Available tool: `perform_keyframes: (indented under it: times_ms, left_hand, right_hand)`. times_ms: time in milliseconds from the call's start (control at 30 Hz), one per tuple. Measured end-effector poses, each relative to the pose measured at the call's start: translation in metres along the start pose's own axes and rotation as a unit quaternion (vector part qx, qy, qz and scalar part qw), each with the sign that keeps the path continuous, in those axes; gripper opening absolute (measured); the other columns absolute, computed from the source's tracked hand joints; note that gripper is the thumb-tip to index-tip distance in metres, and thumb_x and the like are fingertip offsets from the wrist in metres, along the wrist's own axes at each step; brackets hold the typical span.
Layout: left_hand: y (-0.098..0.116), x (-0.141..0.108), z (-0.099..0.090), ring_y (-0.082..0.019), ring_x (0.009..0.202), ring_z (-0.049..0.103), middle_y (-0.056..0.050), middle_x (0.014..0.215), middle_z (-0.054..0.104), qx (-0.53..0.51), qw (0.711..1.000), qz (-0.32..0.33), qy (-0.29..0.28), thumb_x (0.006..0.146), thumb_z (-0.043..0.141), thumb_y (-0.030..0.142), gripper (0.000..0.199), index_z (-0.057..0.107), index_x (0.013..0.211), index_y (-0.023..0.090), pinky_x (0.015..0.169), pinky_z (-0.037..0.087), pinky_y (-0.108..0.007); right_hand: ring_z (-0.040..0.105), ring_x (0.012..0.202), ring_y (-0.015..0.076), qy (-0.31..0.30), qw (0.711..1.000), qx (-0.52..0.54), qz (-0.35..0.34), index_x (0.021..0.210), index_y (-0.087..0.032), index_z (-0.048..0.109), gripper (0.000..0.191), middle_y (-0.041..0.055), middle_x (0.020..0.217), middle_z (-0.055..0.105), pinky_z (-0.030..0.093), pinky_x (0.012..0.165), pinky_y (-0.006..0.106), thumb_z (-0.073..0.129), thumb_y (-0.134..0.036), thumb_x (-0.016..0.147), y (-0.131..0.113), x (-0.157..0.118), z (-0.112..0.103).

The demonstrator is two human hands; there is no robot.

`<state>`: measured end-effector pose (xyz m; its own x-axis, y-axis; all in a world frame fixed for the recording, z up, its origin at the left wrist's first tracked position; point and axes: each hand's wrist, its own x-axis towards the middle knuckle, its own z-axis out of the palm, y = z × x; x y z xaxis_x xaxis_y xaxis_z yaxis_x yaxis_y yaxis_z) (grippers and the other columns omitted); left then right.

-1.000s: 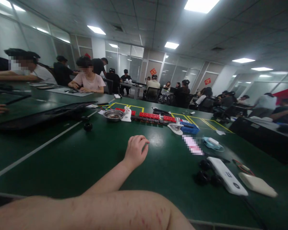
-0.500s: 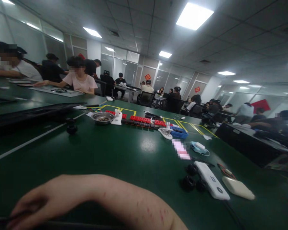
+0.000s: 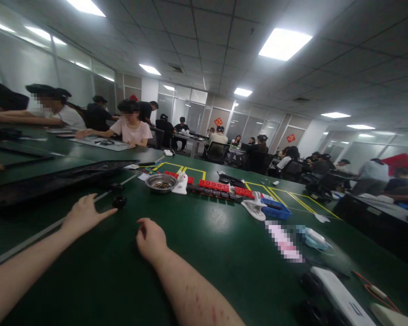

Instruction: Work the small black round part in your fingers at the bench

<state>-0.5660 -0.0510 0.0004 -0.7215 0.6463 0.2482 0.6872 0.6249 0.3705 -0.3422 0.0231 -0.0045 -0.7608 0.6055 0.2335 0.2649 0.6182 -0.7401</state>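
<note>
My left hand [image 3: 85, 215] is over the green table [image 3: 204, 253], thumb and fingers spread, with nothing in it. Its thumb points at a small black round part [image 3: 119, 201], close to the thumb tip. To the right, my right hand [image 3: 152, 240] hovers with its fingers curled inward; whatever they hold, if anything, is hidden. Beyond the hands stands a metal bowl [image 3: 161, 183] with small pieces in it, beside a white clamp [image 3: 180, 183]. A long black panel [image 3: 61, 183] lies left of the bowl.
Red blocks [image 3: 214, 184] form a row behind a dark strip, ending at a second white clamp [image 3: 255, 207] and a blue tray [image 3: 275, 209]. At the right lie a white device [image 3: 343, 296] and a cable. People sit around the far side.
My left hand has come into view, open by the black part. My right hand has moved up from the lower left edge, away from a dark item there. The view has shifted.
</note>
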Motion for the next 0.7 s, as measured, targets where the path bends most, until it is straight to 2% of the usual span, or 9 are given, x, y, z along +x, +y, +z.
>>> perform_keyframes:
  times_ms: [133, 267, 333, 433, 500, 533, 567, 600, 700]
  left_hand:
    - [-0.002, 0.03, 0.03, -0.036, 0.108, 0.035, -0.018, 0.118, 0.038, 0.026, 0.999, 0.025, -0.041, 0.059, 0.041, 0.069, 0.086, 0.035, 0.118, 0.007, 0.086, 0.031, -0.044]
    - [-0.002, 0.042, 0.03, -0.029, 0.109, 0.037, -0.011, 0.115, 0.042, -0.03, 0.992, 0.11, -0.063, 0.065, 0.037, 0.063, 0.066, 0.049, 0.101, 0.009, 0.091, 0.029, -0.037]
    - [0.001, 0.043, 0.025, -0.026, 0.106, 0.04, -0.009, 0.11, 0.046, -0.091, 0.99, 0.095, -0.056, 0.064, 0.042, 0.059, 0.06, 0.05, 0.095, 0.009, 0.091, 0.03, -0.034]
    - [0.013, 0.035, 0.014, -0.024, 0.098, 0.046, -0.005, 0.102, 0.052, -0.237, 0.969, 0.015, -0.07, 0.057, 0.053, 0.052, 0.055, 0.047, 0.095, 0.013, 0.086, 0.034, -0.033]
    - [0.021, 0.022, 0.005, -0.021, 0.091, 0.051, -0.003, 0.094, 0.057, -0.371, 0.916, -0.025, -0.148, 0.054, 0.058, 0.045, 0.051, 0.048, 0.095, 0.015, 0.081, 0.038, -0.03]
    - [0.023, 0.013, 0.002, -0.021, 0.086, 0.054, -0.003, 0.087, 0.06, -0.434, 0.874, -0.032, -0.216, 0.054, 0.057, 0.041, 0.047, 0.049, 0.092, 0.015, 0.078, 0.039, -0.028]
    - [0.024, 0.005, -0.001, -0.02, 0.078, 0.056, -0.003, 0.078, 0.062, -0.484, 0.835, -0.056, -0.255, 0.056, 0.053, 0.041, 0.041, 0.05, 0.087, 0.015, 0.074, 0.041, -0.029]
    - [0.023, -0.003, -0.003, -0.021, 0.067, 0.057, -0.003, 0.067, 0.061, -0.509, 0.808, -0.082, -0.284, 0.057, 0.048, 0.041, 0.036, 0.052, 0.081, 0.016, 0.068, 0.042, -0.03]
    - [0.017, -0.019, -0.003, -0.021, 0.049, 0.053, -0.005, 0.05, 0.058, -0.498, 0.726, -0.077, -0.468, 0.059, 0.04, 0.044, 0.034, 0.055, 0.069, 0.016, 0.053, 0.04, -0.032]
  right_hand:
    - [0.054, 0.076, 0.0136, -0.01, 0.999, 0.018, 0.034, 0.112, -0.023, 0.042, 0.037, 0.0021, 0.089, 0.053, 0.045, 0.061, 0.023, 0.045, -0.02, 0.075, 0.015, 0.007, 0.011]
    - [0.055, 0.072, 0.0141, 0.01, 0.999, 0.022, 0.047, 0.109, -0.025, 0.044, 0.038, 0.0011, 0.085, 0.053, 0.044, 0.057, 0.023, 0.048, -0.019, 0.072, 0.013, 0.025, 0.02]
    - [0.055, 0.071, 0.014, 0.016, 0.998, 0.024, 0.057, 0.108, -0.024, 0.045, 0.037, 0.0007, 0.084, 0.054, 0.044, 0.057, 0.023, 0.048, -0.019, 0.071, 0.012, 0.037, 0.026]
    - [0.054, 0.07, 0.0124, 0.035, 0.997, 0.041, 0.053, 0.109, -0.021, 0.043, 0.036, 0.0023, 0.087, 0.052, 0.044, 0.058, 0.022, 0.047, -0.02, 0.073, 0.01, 0.052, 0.031]
    - [0.053, 0.074, 0.012, 0.073, 0.996, 0.043, 0.014, 0.113, -0.019, 0.039, 0.038, 0.0048, 0.096, 0.05, 0.045, 0.063, 0.023, 0.046, -0.025, 0.076, 0.007, 0.057, 0.028]
    - [0.052, 0.079, 0.0128, 0.087, 0.995, 0.032, -0.025, 0.115, -0.019, 0.037, 0.041, 0.006, 0.102, 0.048, 0.045, 0.068, 0.024, 0.046, -0.029, 0.076, 0.005, 0.058, 0.025]
    - [0.05, 0.087, 0.0142, 0.091, 0.993, 0.011, -0.077, 0.117, -0.019, 0.034, 0.046, 0.0068, 0.108, 0.045, 0.043, 0.074, 0.025, 0.047, -0.034, 0.076, 0.003, 0.058, 0.02]
    - [0.047, 0.096, 0.0156, 0.079, 0.987, -0.019, -0.138, 0.119, -0.019, 0.032, 0.05, 0.0068, 0.111, 0.044, 0.041, 0.08, 0.026, 0.048, -0.038, 0.076, 0.0, 0.056, 0.015]
    - [0.046, 0.099, 0.0164, -0.006, 0.957, -0.116, -0.267, 0.117, -0.019, 0.034, 0.049, 0.0048, 0.107, 0.049, 0.039, 0.083, 0.027, 0.046, -0.044, 0.077, -0.007, 0.051, 0.005]
